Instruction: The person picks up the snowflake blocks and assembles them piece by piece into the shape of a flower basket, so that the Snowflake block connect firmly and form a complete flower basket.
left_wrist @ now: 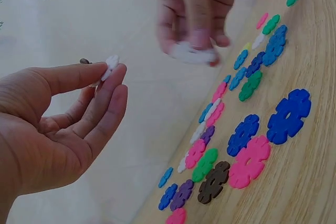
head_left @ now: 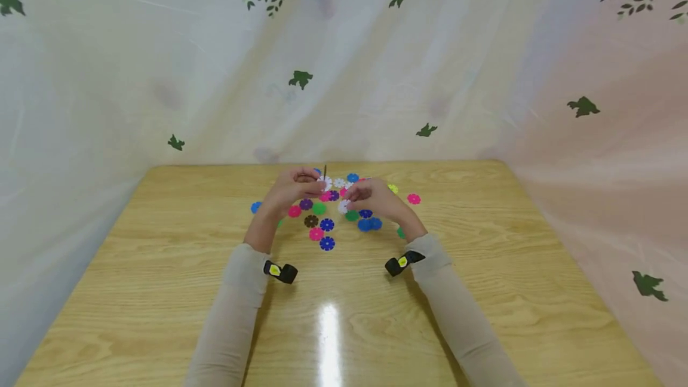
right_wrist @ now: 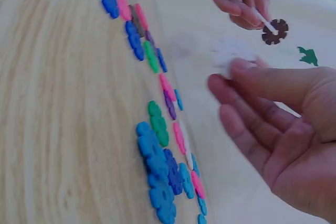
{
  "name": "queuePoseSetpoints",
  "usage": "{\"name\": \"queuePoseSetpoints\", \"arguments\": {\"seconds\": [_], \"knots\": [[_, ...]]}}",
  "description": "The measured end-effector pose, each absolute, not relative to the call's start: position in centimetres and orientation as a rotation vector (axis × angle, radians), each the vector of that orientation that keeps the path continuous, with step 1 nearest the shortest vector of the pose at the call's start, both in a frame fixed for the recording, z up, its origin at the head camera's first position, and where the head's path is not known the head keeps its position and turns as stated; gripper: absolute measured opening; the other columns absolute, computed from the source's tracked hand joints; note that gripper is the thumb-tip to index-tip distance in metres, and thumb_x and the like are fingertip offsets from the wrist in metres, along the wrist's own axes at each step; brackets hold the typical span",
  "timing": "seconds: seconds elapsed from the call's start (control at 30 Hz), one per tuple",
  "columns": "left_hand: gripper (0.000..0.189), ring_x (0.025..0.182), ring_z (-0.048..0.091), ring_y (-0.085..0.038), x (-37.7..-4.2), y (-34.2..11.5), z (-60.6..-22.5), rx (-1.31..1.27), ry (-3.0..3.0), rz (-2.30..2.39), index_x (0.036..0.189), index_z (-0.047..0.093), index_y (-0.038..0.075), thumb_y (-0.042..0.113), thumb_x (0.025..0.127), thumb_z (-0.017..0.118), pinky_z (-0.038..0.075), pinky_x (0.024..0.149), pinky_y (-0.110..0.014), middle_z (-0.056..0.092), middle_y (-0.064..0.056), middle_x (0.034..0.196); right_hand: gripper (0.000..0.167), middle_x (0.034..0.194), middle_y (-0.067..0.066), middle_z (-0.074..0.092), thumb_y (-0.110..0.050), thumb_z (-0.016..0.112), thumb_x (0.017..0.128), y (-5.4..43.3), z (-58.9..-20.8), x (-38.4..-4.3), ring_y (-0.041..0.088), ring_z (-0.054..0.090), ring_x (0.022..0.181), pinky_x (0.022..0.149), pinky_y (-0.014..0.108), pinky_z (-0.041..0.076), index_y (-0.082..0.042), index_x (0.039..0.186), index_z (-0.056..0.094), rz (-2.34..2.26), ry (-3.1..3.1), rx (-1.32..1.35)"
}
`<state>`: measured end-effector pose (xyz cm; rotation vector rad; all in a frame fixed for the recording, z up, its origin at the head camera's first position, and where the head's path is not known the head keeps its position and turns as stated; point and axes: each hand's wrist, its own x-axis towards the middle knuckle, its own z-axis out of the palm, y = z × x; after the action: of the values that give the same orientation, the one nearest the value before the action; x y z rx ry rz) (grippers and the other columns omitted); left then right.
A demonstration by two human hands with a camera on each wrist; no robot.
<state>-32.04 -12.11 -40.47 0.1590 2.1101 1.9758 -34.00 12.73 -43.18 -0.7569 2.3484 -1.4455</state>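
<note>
My left hand (head_left: 290, 191) pinches a white notched plastic disc (left_wrist: 111, 66) between thumb and fingers, above the far part of the table. Slotted into that disc is a brown disc (right_wrist: 275, 32), which appears edge-on in the head view. To its right, my right hand (head_left: 380, 200) holds a second white disc (left_wrist: 193, 54) by thumb and fingertips; motion blurs it in the right wrist view. The two hands are apart, as are the two white discs. Below them lie loose discs, among them a pink disc (head_left: 316, 234) and a brown disc (head_left: 311, 221).
More flat discs in several colours spread over the far middle of the wooden table (head_left: 161, 291), including a pink disc (head_left: 414, 199) at the right and a blue disc (head_left: 256, 208) at the left. A pale curtain (head_left: 355, 106) with leaf prints hangs behind the table.
</note>
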Motion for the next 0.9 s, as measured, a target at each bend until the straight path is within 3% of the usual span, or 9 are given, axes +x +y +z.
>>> {"name": "queuePoseSetpoints", "arguments": {"seconds": [0.1, 0.2, 0.43, 0.5, 0.6, 0.7, 0.9], "knots": [[0.022, 0.098, 0.070, -0.027, -32.0, -11.8, -40.5, 0.159, 2.104, 1.966, 0.115, 0.060, 0.001, 0.010, 0.097, 0.069, 0.047, 0.108, -0.059, 0.067, 0.000, 0.096, 0.018, 0.098, 0.011, 0.074, -0.009, 0.072, 0.095, 12.8, -42.4, -33.8, 0.033, 0.070, 0.094, 0.084, 0.040, 0.061, 0.000, 0.111, 0.073, -1.680, 2.340, -0.683], [0.025, 0.090, 0.071, -0.020, -31.9, -11.5, -40.5, 0.163, 2.107, 1.956, 0.118, 0.061, -0.001, 0.009, 0.096, 0.069, 0.047, 0.107, -0.060, 0.067, -0.002, 0.097, 0.022, 0.103, 0.016, 0.074, -0.012, 0.071, 0.097, 12.7, -41.9, -33.6, 0.038, 0.069, 0.097, 0.083, 0.039, 0.061, 0.001, 0.114, 0.073, -1.831, 2.345, -0.671], [0.030, 0.080, 0.071, -0.013, -31.8, -10.8, -40.9, 0.215, 2.073, 1.980, 0.122, 0.060, -0.008, 0.004, 0.095, 0.069, 0.046, 0.106, -0.063, 0.067, -0.005, 0.097, 0.021, 0.104, 0.022, 0.072, -0.013, 0.072, 0.096, 12.2, -41.4, -33.2, 0.010, 0.067, 0.080, 0.072, 0.022, 0.058, 0.003, 0.110, 0.073, -1.901, 2.407, -0.667], [0.031, 0.080, 0.071, -0.012, -31.8, -10.6, -41.0, 0.225, 2.071, 1.982, 0.123, 0.059, -0.009, 0.004, 0.096, 0.068, 0.046, 0.105, -0.063, 0.065, -0.006, 0.098, 0.020, 0.103, 0.022, 0.073, -0.012, 0.072, 0.096, 12.1, -41.3, -33.2, 0.010, 0.067, 0.079, 0.071, 0.021, 0.057, 0.003, 0.109, 0.074, -1.899, 2.423, -0.677], [0.031, 0.080, 0.071, -0.012, -31.7, -10.4, -40.9, 0.232, 2.064, 1.987, 0.123, 0.058, -0.010, 0.003, 0.097, 0.066, 0.046, 0.106, -0.062, 0.064, -0.006, 0.099, 0.017, 0.102, 0.021, 0.074, -0.010, 0.072, 0.096, 12.0, -41.2, -33.1, 0.024, 0.070, 0.082, 0.072, 0.025, 0.059, 0.002, 0.107, 0.074, -1.901, 2.437, -0.707], [0.030, 0.079, 0.070, -0.013, -31.8, -10.3, -40.9, 0.239, 2.073, 1.979, 0.123, 0.058, -0.010, 0.003, 0.097, 0.066, 0.048, 0.105, -0.062, 0.063, -0.005, 0.097, 0.015, 0.099, 0.019, 0.075, -0.010, 0.073, 0.095, 12.0, -41.3, -33.1, 0.026, 0.070, 0.081, 0.070, 0.025, 0.058, 0.001, 0.104, 0.075, -1.908, 2.460, -0.733], [0.024, 0.081, 0.070, -0.020, -31.6, -9.9, -40.8, 0.233, 2.075, 1.979, 0.118, 0.059, -0.008, 0.001, 0.097, 0.065, 0.048, 0.104, -0.063, 0.063, -0.003, 0.091, 0.013, 0.095, 0.020, 0.075, -0.009, 0.073, 0.094, 11.6, -41.4, -33.0, 0.007, 0.064, 0.070, 0.065, 0.025, 0.055, 0.002, 0.100, 0.076, -1.940, 2.510, -0.753]]}}
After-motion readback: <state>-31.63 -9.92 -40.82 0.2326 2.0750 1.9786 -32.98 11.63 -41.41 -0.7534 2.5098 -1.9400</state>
